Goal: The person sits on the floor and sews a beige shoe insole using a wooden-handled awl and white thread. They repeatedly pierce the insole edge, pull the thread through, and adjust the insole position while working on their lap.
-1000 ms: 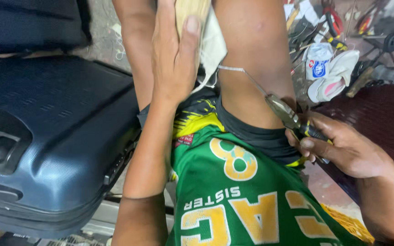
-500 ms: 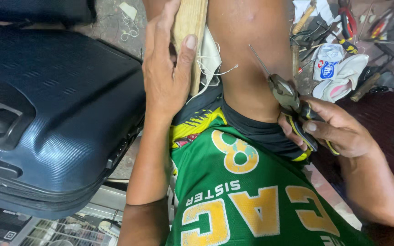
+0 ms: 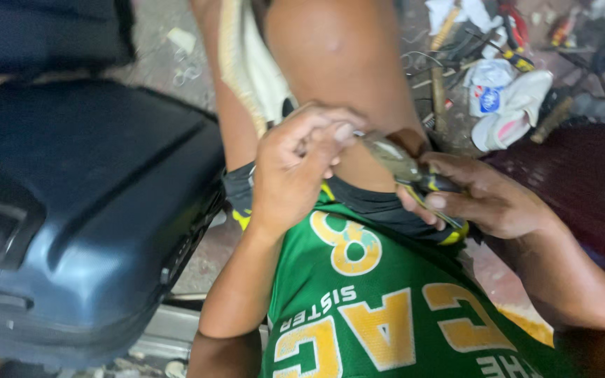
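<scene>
**Left hand drops from the sole to the pliers' nose**

Half a second ago the left hand (image 3: 295,168) lay flat and high against the pale shoe sole (image 3: 243,63); now it has come down and curled, its fingertips (image 3: 341,133) pinched together right at the tip of the pliers (image 3: 404,168). Whether something thin is caught between those fingertips cannot be told through the blur. The right hand (image 3: 488,203) has kept its place, closed around the pliers' dark, yellow-trimmed handles.

The pliers sit between the two hands, just above the hem of the green jersey shorts (image 3: 379,308) on the person's lap. From the right hand, their metal nose lies at about ten o'clock; from the left hand's knuckles, the tool lies at about three o'clock, its tip touching or nearly touching the fingertips. Their long axis runs on a slant, handles low at four o'clock, nose high at ten o'clock, pointing toward the left hand.

At twelve o'clock of the hands the sole stands on edge between the bare legs. At nine o'clock a dark blue hard-shell suitcase (image 3: 78,217) fills the left side. At two o'clock, on a gritty concrete floor (image 3: 169,63), lie scattered hand tools (image 3: 477,42) and a white shoe (image 3: 516,112).
</scene>
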